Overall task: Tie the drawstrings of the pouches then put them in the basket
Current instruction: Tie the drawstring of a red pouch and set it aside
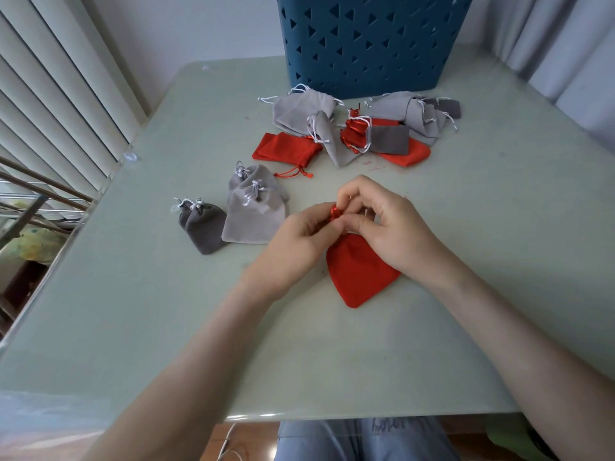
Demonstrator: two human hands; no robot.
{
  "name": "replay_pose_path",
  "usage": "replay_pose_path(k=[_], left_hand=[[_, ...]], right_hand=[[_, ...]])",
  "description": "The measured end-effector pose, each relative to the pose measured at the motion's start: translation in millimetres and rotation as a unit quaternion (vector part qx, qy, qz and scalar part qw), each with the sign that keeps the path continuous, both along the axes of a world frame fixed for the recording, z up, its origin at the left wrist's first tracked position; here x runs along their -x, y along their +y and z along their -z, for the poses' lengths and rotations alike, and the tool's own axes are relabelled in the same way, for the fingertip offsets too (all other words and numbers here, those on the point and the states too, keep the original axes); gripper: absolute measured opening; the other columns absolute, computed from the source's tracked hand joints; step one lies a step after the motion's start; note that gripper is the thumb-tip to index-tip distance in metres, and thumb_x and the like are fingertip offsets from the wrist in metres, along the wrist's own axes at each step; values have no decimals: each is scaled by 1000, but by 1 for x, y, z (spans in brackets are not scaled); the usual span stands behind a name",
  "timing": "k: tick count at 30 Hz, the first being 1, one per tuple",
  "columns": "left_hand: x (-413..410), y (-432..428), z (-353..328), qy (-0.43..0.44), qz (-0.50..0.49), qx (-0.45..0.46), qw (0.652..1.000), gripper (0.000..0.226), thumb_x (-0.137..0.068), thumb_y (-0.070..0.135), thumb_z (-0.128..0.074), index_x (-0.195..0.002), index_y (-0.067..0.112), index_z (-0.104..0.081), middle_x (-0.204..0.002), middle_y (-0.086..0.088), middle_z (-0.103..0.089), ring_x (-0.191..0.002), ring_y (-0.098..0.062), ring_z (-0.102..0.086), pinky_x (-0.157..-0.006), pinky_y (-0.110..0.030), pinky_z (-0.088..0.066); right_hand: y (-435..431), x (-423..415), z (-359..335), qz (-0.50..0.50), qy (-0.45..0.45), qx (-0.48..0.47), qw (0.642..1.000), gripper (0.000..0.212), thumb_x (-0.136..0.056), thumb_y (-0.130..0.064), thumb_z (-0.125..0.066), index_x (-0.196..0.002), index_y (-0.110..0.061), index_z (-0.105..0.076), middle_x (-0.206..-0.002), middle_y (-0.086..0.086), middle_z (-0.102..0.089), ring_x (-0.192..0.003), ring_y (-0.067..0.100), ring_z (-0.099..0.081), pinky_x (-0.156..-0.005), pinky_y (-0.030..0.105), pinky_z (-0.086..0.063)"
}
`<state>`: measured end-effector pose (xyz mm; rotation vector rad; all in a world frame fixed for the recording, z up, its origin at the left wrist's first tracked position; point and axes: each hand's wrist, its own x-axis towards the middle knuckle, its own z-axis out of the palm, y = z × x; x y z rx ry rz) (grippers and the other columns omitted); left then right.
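Left hand [299,237]: pinches the red drawstring [334,212] at the pouch neck.
Right hand [389,227]: pinches the same drawstring, opposite side.
Red pouch [361,277]: on the desk [166,327], under and between both hands.
Risk: the thin cord can slip from the fingertips, leaving a loose knot.
Count: left of the left hand, two dark grey pouches [206,231], two light grey pouches [254,217]; beyond both hands, an overlapping heap [332,144], not countable, and one blue basket [366,44].

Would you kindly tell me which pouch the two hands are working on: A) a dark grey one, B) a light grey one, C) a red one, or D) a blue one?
C: the left hand and the right hand both pinch the gathered neck of the red pouch, while the grey pouches lie apart, untouched.
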<state>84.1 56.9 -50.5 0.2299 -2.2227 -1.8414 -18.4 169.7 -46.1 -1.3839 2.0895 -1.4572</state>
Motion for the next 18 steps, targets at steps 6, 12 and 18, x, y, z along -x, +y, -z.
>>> replay_pose_path(k=[6, 12, 18], left_hand=[[1, 0, 2, -1, -66, 67, 996, 18, -94, 28, -51, -93, 20, -67, -75, 12, -63, -72, -1, -52, -74, -28, -44], [6, 4, 2, 1, -142, 41, 989, 31, -99, 17, -45, -74, 18, -62, -60, 11, -54, -60, -4, -47, -64, -21, -41], [8, 9, 1, 29, -157, 56, 986, 26, -99, 12, -44, -100, 13, -70, -72, 12, -63, -64, 5, -51, -68, -14, -42]], right_hand=[[1, 0, 0, 10, 32, -8, 999, 17, -87, -6, -62, -89, -18, -50, -71, -4, -65, -72, 26, -59, -73, 35, -45], [-3, 0, -2, 3, -14, -5, 1000, 19, -86, -3, -62, -97, -10, -48, -71, -6, -66, -72, 3, -62, -74, 18, -47], [-7, 2, 2, 63, -125, 26, 990, 22, -87, -2, -60, -89, -21, -50, -65, -6, -65, -71, 9, -65, -77, 25, -51]])
